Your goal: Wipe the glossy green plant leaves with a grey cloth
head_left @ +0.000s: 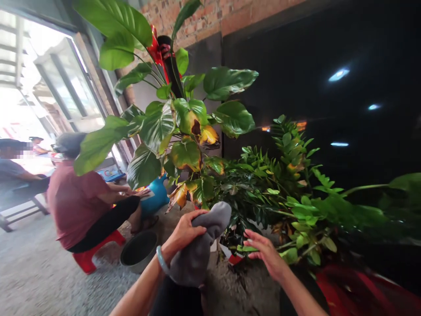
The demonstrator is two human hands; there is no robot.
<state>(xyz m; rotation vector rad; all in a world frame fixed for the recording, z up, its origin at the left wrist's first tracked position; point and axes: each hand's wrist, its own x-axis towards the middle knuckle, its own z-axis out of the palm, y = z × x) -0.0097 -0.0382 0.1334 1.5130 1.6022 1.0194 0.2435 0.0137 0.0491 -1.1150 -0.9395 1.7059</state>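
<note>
My left hand [186, 230], with a pale bangle [162, 260] on its wrist, grips a grey cloth [197, 259] that drapes below the fingers. One end of the cloth sticks up past the thumb. To the right, my right hand [265, 250] has its fingers apart and holds nothing that I can see. Its fingertips are near the lower leaves of a dark green bushy plant [256, 184]. Straight ahead rises a tall broad-leaved plant [158, 127] tied to a dark pole [173, 66]; several of its lower leaves are yellow and brown.
A dark basin [140, 251] stands on the concrete floor [108, 289] at my left. Beyond it a person in a red shirt [77, 197] sits on a red stool [86, 259]. A glossy black panel [322, 96] backs the plants. Something red [365, 292] lies at the lower right.
</note>
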